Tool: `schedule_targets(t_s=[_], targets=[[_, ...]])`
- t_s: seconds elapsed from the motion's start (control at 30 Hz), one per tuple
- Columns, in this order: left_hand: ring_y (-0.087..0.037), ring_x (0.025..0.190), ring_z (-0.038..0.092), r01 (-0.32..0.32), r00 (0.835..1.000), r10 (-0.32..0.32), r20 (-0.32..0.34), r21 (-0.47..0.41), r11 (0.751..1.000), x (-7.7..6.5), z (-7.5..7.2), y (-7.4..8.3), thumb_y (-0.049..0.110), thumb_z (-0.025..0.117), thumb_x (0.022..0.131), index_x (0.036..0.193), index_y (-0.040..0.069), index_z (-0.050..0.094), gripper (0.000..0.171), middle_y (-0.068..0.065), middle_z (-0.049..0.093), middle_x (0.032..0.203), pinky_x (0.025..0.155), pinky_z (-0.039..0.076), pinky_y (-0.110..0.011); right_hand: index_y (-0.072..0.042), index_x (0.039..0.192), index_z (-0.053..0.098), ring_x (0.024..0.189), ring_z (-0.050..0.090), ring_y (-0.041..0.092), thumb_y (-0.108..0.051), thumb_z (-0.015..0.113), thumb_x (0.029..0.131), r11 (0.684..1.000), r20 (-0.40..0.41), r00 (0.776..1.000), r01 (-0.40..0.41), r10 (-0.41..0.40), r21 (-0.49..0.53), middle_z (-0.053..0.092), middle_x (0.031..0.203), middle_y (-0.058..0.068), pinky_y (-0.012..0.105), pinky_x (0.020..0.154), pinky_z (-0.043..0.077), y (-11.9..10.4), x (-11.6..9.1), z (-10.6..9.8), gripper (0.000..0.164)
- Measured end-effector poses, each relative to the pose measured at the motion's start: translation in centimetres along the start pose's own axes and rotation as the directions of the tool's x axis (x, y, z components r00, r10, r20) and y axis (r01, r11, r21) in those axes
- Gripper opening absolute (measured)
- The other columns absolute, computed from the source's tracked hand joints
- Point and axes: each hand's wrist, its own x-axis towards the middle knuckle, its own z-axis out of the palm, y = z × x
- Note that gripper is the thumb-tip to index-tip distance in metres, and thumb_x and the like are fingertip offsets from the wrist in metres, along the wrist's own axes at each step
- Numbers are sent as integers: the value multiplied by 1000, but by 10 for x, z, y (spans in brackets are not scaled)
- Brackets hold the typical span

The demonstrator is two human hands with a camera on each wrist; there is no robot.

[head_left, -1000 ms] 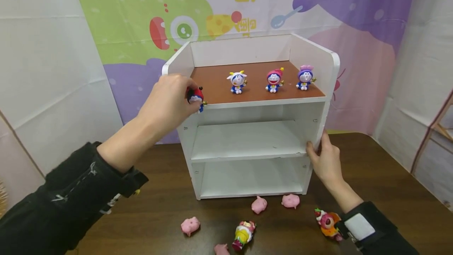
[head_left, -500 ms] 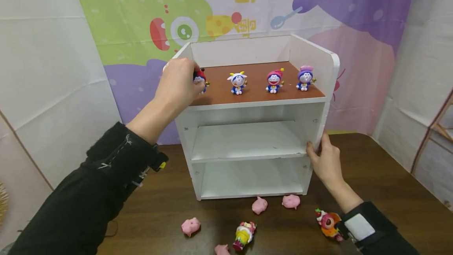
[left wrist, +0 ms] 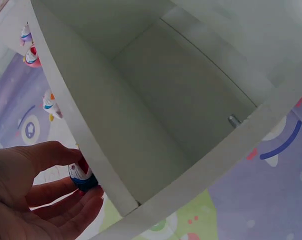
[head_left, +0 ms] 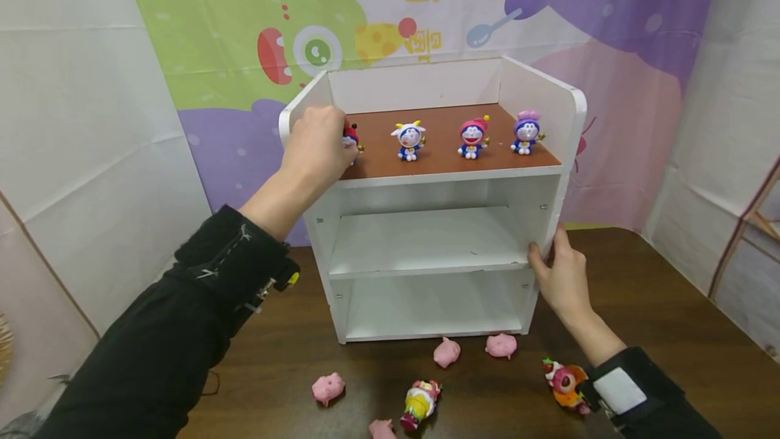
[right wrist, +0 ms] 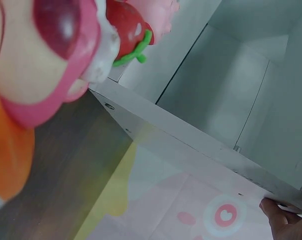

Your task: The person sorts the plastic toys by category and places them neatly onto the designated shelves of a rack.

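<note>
At the left end of the brown top board of a white shelf unit (head_left: 451, 177), my left hand (head_left: 317, 144) pinches a small blue-and-white cat figurine with a red-and-black hat (head_left: 351, 138). Fingers hide much of it in the head view. In the left wrist view, thumb and fingers surround the figurine (left wrist: 82, 175) beside the board's front edge. My right hand (head_left: 563, 280) grips the unit's right side panel, thumb toward the front. Along the same board sit similar figurines: one in a white horned hood (head_left: 409, 140), one in a pink-red hat (head_left: 472, 137), one in a purple hat (head_left: 525, 133).
In front of the unit, several pink pig figures (head_left: 328, 389) lie on the dark wooden table (head_left: 268, 364). A figure in yellow and white (head_left: 420, 404) lies among them. A pink bear figure in orange (head_left: 565, 385) lies by the right wrist. A printed cloth (head_left: 244, 39) hangs behind.
My left hand has carried the red-hatted figurine up from the front left edge onto the top board, then shifted slightly right. The right hand has stayed on the side panel.
</note>
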Motion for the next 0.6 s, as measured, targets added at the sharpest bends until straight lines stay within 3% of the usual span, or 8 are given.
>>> schedule_targets(t_s=[0.37, 0.6], targets=[[-27, 79, 54, -32, 999, 30, -37, -45, 998, 1, 8, -7, 4, 53, 79, 82, -1, 65, 13, -14, 59, 82, 67, 42, -35, 9, 111, 43, 70, 58, 41, 2, 57, 80, 1000, 4, 1000, -4, 4, 10, 58, 88, 31, 52, 54, 46, -1, 0, 0, 35], [-29, 90, 53, -22, 999, 20, -36, -57, 998, -1, 10, -7, 6, 56, 80, 100, -5, 62, 23, -17, 56, 96, 77, 43, -37, 9, 112, 43, 70, 58, 40, 2, 57, 80, 1000, 5, 1000, -6, 6, 10, 58, 89, 31, 52, 54, 46, -1, 0, 0, 36]])
